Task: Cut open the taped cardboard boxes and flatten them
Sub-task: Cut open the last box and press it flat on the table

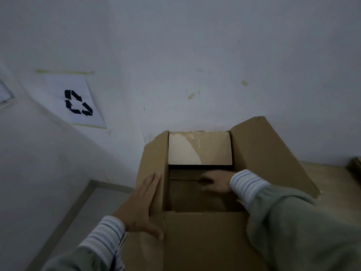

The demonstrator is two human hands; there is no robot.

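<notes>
One brown cardboard box (pixel 254 153), flaps open

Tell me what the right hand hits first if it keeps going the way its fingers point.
Probably the box's left inner wall: the right hand points leftward inside the opening. Depth is unclear.

You're facing a dim corner with plain white walls (pixel 195 45), a bit scuffed and dotted with old tape bits (pixel 191 96). The left wall has a taped-up paper recycling sign (pixel 75 100). Grey floor (pixel 93 208) with a pale baseboard (pixel 78 208) along the bottom.
</notes>
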